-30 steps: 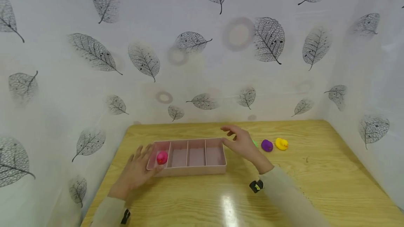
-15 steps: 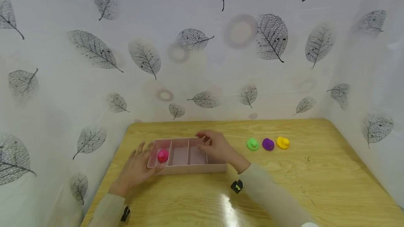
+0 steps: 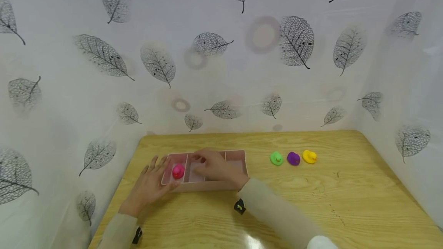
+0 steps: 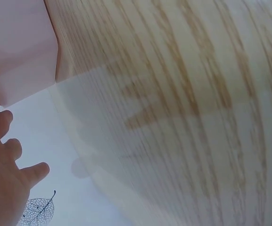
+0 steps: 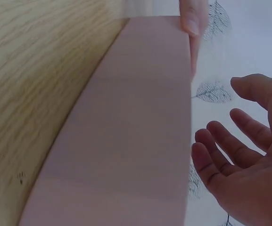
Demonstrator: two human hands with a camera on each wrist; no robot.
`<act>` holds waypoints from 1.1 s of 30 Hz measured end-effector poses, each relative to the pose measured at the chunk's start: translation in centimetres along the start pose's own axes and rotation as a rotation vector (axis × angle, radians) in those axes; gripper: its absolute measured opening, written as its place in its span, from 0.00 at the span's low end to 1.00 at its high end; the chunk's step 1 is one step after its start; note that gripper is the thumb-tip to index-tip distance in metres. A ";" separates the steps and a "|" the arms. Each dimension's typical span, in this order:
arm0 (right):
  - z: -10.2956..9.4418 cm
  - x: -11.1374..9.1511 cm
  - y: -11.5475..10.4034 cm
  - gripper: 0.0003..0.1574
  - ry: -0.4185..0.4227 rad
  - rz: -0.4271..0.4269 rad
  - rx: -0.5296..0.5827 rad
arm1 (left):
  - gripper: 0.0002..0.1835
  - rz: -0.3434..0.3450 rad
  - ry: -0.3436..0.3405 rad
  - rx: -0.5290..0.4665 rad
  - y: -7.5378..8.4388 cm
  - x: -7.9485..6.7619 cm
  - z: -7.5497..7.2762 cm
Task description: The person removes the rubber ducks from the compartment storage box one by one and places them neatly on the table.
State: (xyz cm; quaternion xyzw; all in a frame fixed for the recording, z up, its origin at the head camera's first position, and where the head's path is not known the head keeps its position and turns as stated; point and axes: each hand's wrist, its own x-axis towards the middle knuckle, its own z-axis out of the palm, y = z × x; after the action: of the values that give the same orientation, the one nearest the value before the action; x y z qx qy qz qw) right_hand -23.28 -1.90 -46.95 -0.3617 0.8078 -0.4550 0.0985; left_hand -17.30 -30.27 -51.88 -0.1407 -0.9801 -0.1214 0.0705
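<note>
Right hand [image 3: 215,167] farther left over the divided box [image 3: 194,187]

Your right hand has travelled leftward along the box since the earlier frames: a second ago it was at the right end, and now it lies over the second and third compartments. The green duck [image 3: 276,158], partly hidden behind it back then, shows whole. Your left hand [image 3: 149,184] has stayed at the left end, its fingers spread, touching the box, the thumb near the front rim.

As for progress, you have one duck inside: the pink duck [image 3: 178,171] sits in the leftmost compartment [image 3: 178,159]. Three remain outside, in a row on the bench [image 3: 346,191] to the right of the box: green nearest, then the purple duck [image 3: 293,158], then the yellow duck [image 3: 309,156]. Judging by that count, most of the ducks are still to be dealt with. No duck shows in the second compartment [image 3: 195,176] or the rightmost one [image 3: 238,161], as far as you leave them visible; the third is mostly covered by your hand, so its contents can't be told.

Your right fingers look loosely bent, with a wide gap to the thumb, and the right wrist view shows nothing held between them
</note>
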 end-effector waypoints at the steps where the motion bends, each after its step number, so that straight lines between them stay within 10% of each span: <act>1: 0.4 0.3 0.0 0.27 -0.008 0.003 -0.008 | 0.51 -0.002 -0.002 0.000 0.0 0.0 0.0; 21: 4.3 2.9 0.2 0.25 -0.050 0.065 0.001 | 0.51 -0.023 -0.028 -0.007 0.2 -0.2 -0.2; 33: 5.3 4.4 0.2 0.27 -0.029 0.070 -0.194 | 0.52 -0.034 -0.046 -0.007 0.3 -0.1 -0.5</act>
State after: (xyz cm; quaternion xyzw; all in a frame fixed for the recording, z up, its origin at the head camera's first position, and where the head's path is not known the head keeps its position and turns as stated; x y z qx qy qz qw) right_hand -23.93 -8.30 -49.41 -0.3476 0.8586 -0.3657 0.0906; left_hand -17.02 -30.17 -51.32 -0.1272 -0.9832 -0.1230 0.0453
